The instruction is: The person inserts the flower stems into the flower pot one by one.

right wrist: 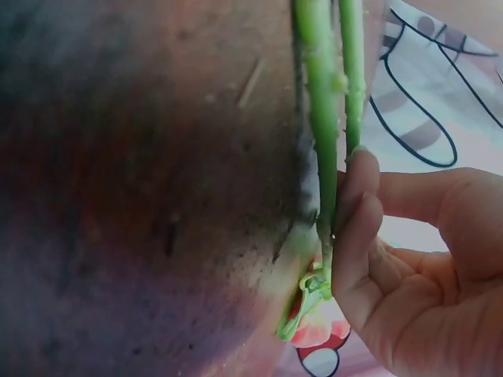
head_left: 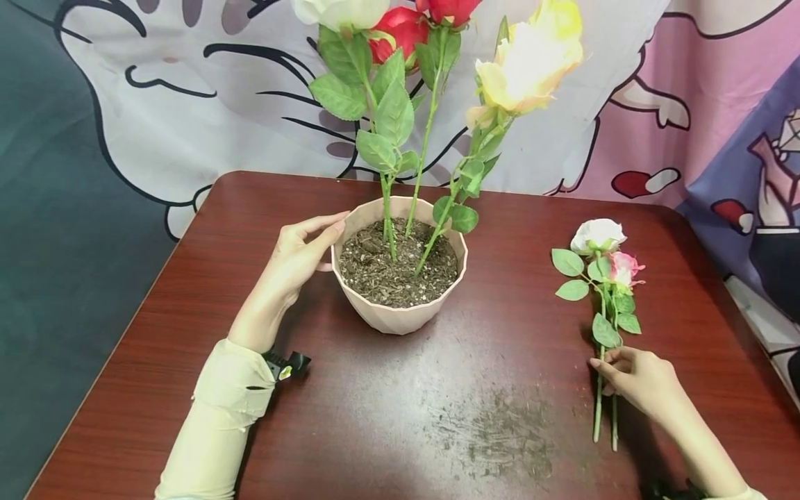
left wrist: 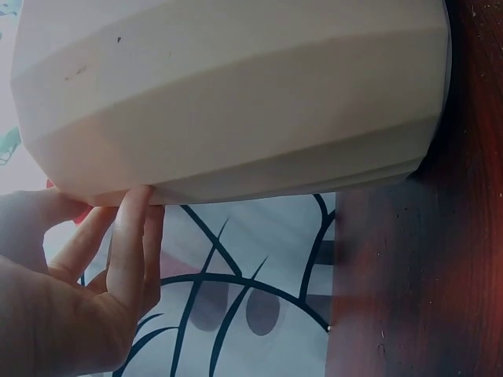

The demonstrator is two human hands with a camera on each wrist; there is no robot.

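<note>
**Some in, two out**

Tall flowers (head_left: 534, 69) stand in the pot (head_left: 398, 320). A white rose (head_left: 598, 235) and a pink rose (head_left: 623, 269), at its three o'clock, seem left; the right hand (head_left: 645, 382) pinches their stems (head_left: 598, 417). At nine o'clock, the left hand (head_left: 290, 253) loosely touches the pot.

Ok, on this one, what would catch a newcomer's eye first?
Probably the big yellow rose, right of two red roses, rising from the pale faceted flowerpot, whose side the left hand touches. Next, at the right side of the table, a white rose and a pink-edged rose, stems in the right hand. Behind everything hangs a cartoon-printed cloth.
</note>
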